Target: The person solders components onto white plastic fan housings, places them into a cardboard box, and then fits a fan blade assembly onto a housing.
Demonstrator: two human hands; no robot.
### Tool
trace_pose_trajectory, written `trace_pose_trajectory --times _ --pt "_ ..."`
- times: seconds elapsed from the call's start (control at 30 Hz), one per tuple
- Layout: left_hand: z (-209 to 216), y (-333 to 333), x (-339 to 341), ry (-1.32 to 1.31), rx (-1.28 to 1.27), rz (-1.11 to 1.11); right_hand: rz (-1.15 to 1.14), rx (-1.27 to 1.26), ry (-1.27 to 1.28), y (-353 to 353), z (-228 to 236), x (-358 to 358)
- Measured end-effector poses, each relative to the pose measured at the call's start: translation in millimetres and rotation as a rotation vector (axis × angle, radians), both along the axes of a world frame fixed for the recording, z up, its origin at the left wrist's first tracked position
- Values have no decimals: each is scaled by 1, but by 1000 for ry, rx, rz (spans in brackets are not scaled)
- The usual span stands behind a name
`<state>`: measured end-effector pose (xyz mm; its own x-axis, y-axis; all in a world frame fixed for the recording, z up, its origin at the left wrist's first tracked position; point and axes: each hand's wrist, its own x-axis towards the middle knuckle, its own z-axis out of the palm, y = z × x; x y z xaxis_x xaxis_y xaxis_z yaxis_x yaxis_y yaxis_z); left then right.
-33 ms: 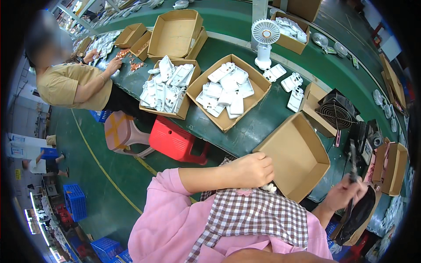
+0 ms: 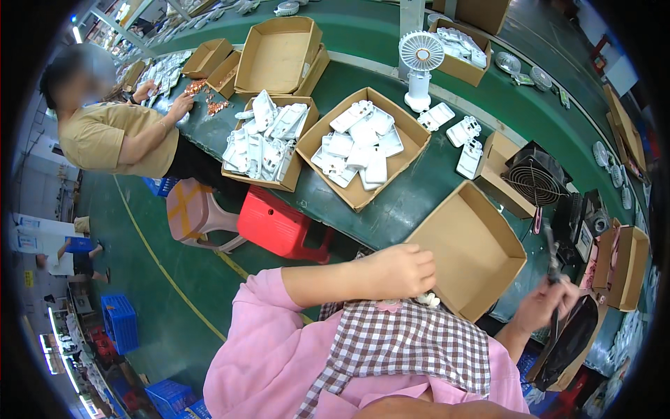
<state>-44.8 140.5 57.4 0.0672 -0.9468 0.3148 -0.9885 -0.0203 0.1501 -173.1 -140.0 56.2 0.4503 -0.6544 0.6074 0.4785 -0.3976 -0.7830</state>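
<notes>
My left hand point(image 2: 413, 271) is closed in a fist at the near left edge of a shallow cardboard tray point(image 2: 474, 244). What its fingers hold, if anything, is hidden. Just below it, by my checked apron point(image 2: 412, 335), small white pieces point(image 2: 428, 299) show. At the right, my right hand point(image 2: 546, 306) grips a slim dark tool point(image 2: 551, 260) with a greyish upper shaft, blurred at the tip; its exact kind is unclear. The tool points up and away from me, and a black part extends below my fingers.
Beyond the tray, two cardboard boxes point(image 2: 421, 143) point(image 2: 299, 183) hold white plastic casings. A handheld fan point(image 2: 419, 70) stands behind, with loose casings point(image 2: 469, 158) nearby. Right of them are a black grille fan point(image 2: 534, 181) and a small box point(image 2: 494, 150). A red stool point(image 2: 272, 216) and a co-worker point(image 2: 118, 133) are left.
My right hand and the tool have shifted slightly left, and the tool's top leans further left. The tray has slipped a little. My left hand looks almost unmoved.
</notes>
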Motion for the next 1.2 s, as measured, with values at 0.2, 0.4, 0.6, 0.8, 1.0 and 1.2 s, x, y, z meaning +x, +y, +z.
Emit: trace_pose_trajectory --times 0.2,0.4,0.6,0.8,1.0,1.2 --pt "18 31 107 69 -25 788 199 214 300 11 -24 7" --pt "-27 27 163 163 281 1084 330 245 532 31 -17 22" --pt "-30 13 170 113 499 1068 387 270 637 30 -28 24" --pt "-25 20 171 175 546 998 404 286 650 27 -27 27" --pt "-23 39 160 162 344 1000 428 308 633 26 -25 28" --pt "-5 58 139 1069 -340 983 449 362 638 22 -26 28"
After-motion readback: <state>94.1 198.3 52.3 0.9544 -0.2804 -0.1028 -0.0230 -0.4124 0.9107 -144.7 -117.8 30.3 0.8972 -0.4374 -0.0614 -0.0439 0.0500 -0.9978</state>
